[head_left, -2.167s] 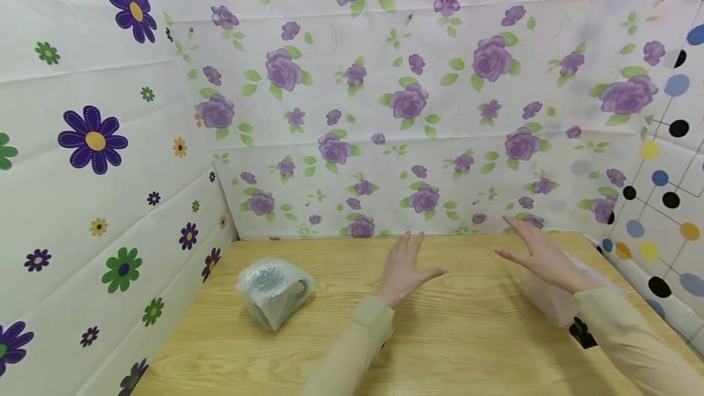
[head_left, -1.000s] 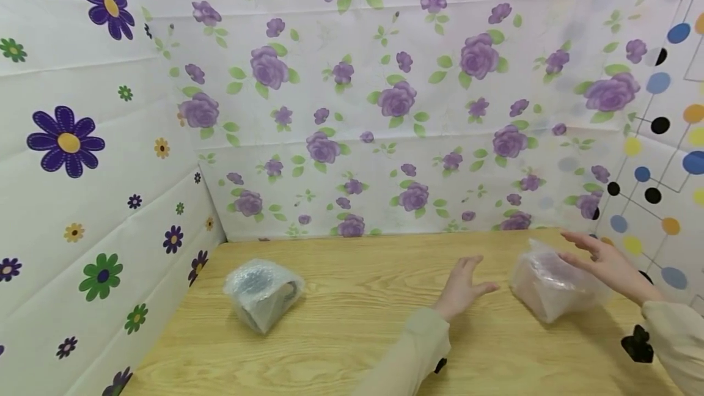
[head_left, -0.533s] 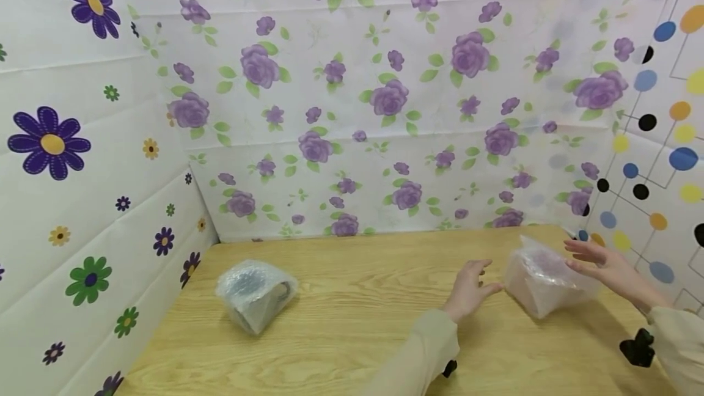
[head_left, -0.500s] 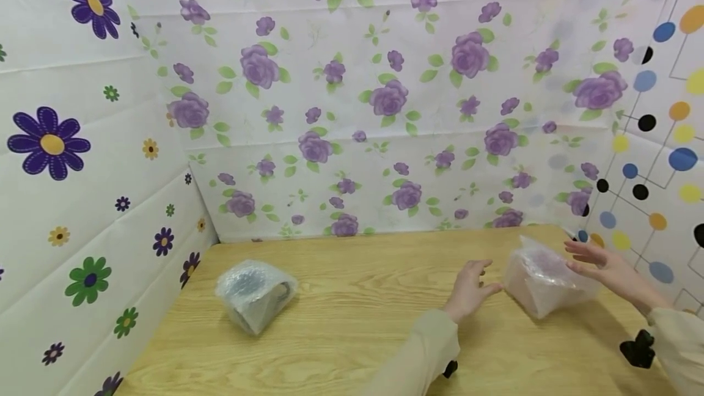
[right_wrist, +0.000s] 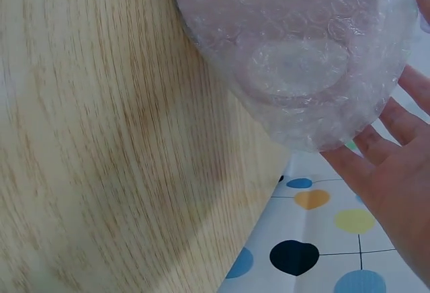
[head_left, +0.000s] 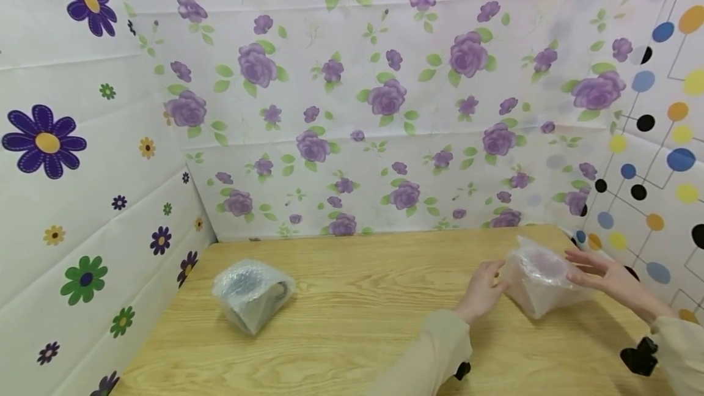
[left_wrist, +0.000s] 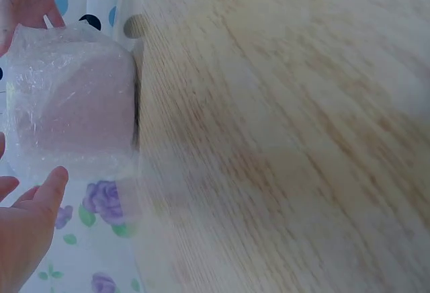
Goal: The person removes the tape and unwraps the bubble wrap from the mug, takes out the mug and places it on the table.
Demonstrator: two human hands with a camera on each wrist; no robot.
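A pinkish thing wrapped in bubble wrap [head_left: 541, 283] sits on the wooden table at the right, its kind blurred by the wrap. My left hand [head_left: 480, 293] is at its left side, fingers loosely bent; in the left wrist view the thumb of that hand [left_wrist: 30, 232] seems just short of the wrap. On the other side my right hand [head_left: 610, 277] has its fingers spread along the package. The right wrist view shows fingertips of the right hand [right_wrist: 390, 169] at the wrap's edge, seemingly touching it. Neither hand grips it.
A second bubble-wrapped package, greyish with a dark opening [head_left: 253, 295], lies on the left of the wooden table [head_left: 352, 322]. Flower-printed sheets [head_left: 357, 109] stand behind and at the left, and a dotted sheet [head_left: 660, 200] at the right.
Both hands have moved rightward to the pinkish package; the left hand came across from mid-table and has now drawn nearer its left side. The view has turned slightly right. Both packages stay put.
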